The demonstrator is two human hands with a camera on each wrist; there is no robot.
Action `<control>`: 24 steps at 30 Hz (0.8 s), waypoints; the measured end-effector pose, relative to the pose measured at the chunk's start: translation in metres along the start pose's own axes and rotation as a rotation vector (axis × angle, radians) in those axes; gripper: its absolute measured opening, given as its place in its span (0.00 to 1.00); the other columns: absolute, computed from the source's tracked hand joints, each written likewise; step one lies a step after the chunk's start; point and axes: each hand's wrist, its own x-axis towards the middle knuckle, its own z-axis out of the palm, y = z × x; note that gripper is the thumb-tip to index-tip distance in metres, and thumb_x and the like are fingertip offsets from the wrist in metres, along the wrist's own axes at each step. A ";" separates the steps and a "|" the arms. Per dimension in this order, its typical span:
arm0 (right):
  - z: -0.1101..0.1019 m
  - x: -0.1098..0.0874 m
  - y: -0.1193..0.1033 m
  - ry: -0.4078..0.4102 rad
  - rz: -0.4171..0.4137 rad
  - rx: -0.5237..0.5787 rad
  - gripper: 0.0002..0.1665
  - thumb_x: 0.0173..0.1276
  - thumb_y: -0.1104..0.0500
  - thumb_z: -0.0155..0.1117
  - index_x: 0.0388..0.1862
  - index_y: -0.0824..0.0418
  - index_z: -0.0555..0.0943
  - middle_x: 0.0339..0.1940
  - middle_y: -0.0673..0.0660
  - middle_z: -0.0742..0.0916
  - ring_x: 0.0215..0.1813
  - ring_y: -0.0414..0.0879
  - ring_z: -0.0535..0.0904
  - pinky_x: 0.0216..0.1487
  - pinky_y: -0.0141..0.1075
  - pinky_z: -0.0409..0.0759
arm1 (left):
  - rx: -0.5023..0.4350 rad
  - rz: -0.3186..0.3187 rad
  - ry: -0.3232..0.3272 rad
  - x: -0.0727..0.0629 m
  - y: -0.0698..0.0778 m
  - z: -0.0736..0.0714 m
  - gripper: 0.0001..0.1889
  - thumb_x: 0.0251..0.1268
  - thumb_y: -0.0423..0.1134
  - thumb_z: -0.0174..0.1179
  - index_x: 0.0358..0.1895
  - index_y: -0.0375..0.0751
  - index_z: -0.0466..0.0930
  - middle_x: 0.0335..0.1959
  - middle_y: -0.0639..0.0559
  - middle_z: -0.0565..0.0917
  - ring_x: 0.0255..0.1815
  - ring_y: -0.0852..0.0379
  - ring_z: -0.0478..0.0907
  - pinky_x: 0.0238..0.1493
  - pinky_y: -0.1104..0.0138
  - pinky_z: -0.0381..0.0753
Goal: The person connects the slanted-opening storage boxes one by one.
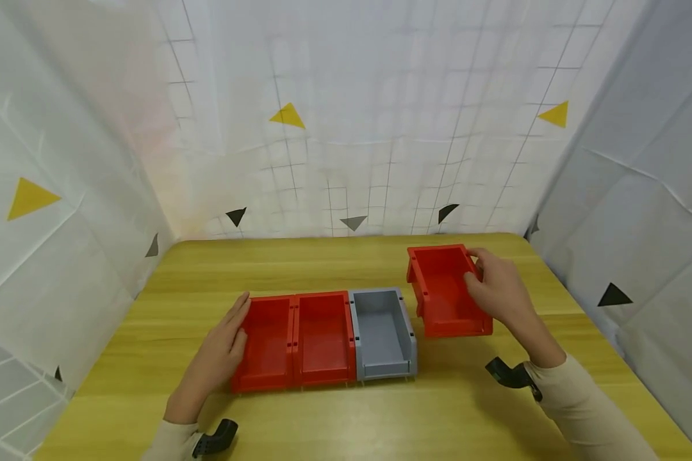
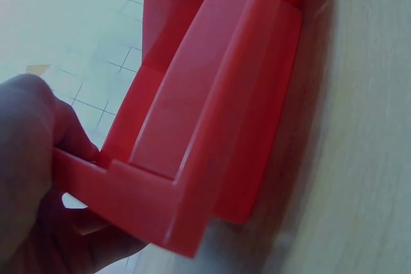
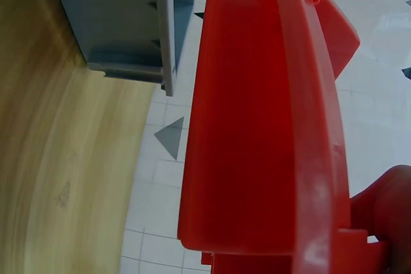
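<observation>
Two red plastic bins and a grey one stand side by side in a row on the table. My left hand (image 1: 213, 355) grips the side wall of the leftmost red bin (image 1: 265, 368), thumb on the inner side and fingers outside, as the left wrist view shows. Against it sits the middle red bin (image 1: 324, 368), then the grey bin (image 1: 383, 326). To the right, my right hand (image 1: 500, 291) pinches the right wall of another red bin (image 1: 446, 291), thumb inside. That bin is lifted off the table and apart from the grey one; its underside (image 3: 244, 126) faces the right wrist camera.
The wooden table (image 1: 346, 422) extends in front of the bins and behind them. White sheeting (image 1: 346, 96) with grid lines and coloured triangles hangs behind and at both sides. Black camera mounts (image 1: 510, 374) are strapped to both wrists.
</observation>
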 end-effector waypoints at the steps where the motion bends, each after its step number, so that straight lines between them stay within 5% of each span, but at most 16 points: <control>1: 0.000 -0.001 0.000 -0.001 0.000 -0.002 0.27 0.72 0.67 0.54 0.68 0.76 0.73 0.28 0.61 0.85 0.20 0.48 0.76 0.23 0.41 0.82 | 0.001 -0.002 0.000 0.000 0.000 0.000 0.30 0.76 0.23 0.50 0.79 0.26 0.59 0.82 0.38 0.57 0.79 0.40 0.58 0.71 0.42 0.63; 24: 0.013 -0.016 0.007 -0.016 -0.012 -0.002 0.26 0.71 0.69 0.56 0.66 0.79 0.73 0.29 0.61 0.85 0.22 0.48 0.77 0.24 0.41 0.82 | 0.001 -0.006 -0.007 0.001 0.002 -0.001 0.30 0.76 0.23 0.49 0.79 0.24 0.58 0.82 0.38 0.56 0.80 0.39 0.57 0.71 0.43 0.63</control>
